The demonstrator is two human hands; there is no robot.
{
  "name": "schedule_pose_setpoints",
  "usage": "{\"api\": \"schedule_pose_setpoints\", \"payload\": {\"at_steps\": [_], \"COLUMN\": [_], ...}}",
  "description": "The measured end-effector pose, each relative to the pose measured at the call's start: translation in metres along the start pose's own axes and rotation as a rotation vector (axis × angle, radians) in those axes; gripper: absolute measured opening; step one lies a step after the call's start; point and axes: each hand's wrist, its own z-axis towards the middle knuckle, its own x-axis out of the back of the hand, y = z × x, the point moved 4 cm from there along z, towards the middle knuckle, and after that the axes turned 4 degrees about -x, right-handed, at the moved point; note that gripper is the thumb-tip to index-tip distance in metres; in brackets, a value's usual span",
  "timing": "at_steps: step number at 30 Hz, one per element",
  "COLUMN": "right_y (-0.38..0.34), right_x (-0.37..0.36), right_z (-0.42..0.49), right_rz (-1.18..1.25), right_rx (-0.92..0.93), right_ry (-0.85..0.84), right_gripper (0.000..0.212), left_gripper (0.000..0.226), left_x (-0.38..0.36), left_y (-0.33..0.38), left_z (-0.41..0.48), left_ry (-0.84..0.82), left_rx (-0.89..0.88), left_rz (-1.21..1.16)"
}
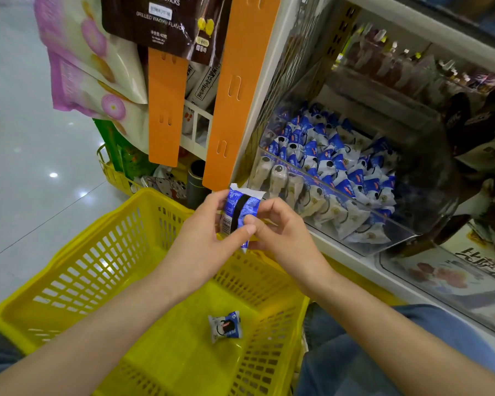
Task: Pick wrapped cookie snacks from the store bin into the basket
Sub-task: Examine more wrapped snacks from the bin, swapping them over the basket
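Yellow plastic basket (103, 270) is below your arms, with one wrapped cookie snack (226, 327) lying flat on its bottom. Clear plastic bin (355, 200) on the shelf to your right is heaped with blue-and-white cookie packs (335, 155). Your left grip (203, 241) and right grip (286, 235) are both pinched onto one blue held pack (240, 212), up over the basket's far rim and just beside the bin's near corner. Orange card strips (235, 95) and hanging snack bags (97, 67) are above. Glossy pale tile floor (26, 167) at left, with lights reflected in it
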Motion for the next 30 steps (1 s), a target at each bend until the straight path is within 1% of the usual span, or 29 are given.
{"api": "schedule_pose_setpoints", "payload": {"at_steps": [4,6,9,11,13,17,20,21,23,26,28,30], "right_y": [0.000,-0.001,0.000,0.001,0.002,0.001,-0.004,-0.005,-0.004,-0.002,-0.002,-0.004], "right_x": [0.003,0.003,0.003,0.002,-0.001,-0.003,0.000,0.001,0.002,0.004,0.007,0.011], "right_z": [0.002,0.002,0.003,0.003,0.003,0.004,0.005,0.005,0.003,0.001,0.003,0.004], "right_rz": [-0.052,-0.068,-0.096,-0.118,-0.133,-0.138,-0.153,-0.165,-0.175,-0.148,-0.155,-0.179], "right_rx": [0.047,0.059,0.052,0.041,0.029,0.038,0.078,0.084,0.075,0.034,0.022,0.037], "right_ry": [0.009,0.018,0.033,0.029,0.021,0.033,0.036,0.024,-0.004,0.029,0.094,0.155], "right_gripper": [0.007,0.008,0.007,0.008,0.010,0.013,0.013,0.018,0.036,0.062,0.069,0.065], "left_gripper": [0.050,0.047,0.036,0.036,0.034,0.029,0.029,0.030,0.036,0.042,0.036,0.027], "left_x": [-0.001,-0.001,0.002,0.005,0.005,0.004,0.003,0.002,0.000,-0.004,-0.006,-0.009], "left_y": [-0.002,-0.001,-0.002,-0.005,-0.009,-0.012,-0.014,-0.014,-0.013,-0.012,-0.012,-0.011], "left_z": [0.000,0.000,-0.001,-0.001,0.000,0.002,0.005,0.006,0.006,0.007,0.009,0.009], "left_ry": [-0.076,-0.091,-0.036,0.015,0.028,0.054,0.090,0.086,0.070,0.063,0.047,-0.002], "left_rx": [0.013,-0.002,-0.056,-0.069,-0.053,0.052,0.176,0.215,0.280,0.361,0.384,0.358], "left_rz": [-0.004,0.026,0.167,0.196,0.196,0.075,-0.169,-0.256,-0.395,-0.530,-0.540,-0.490]}}
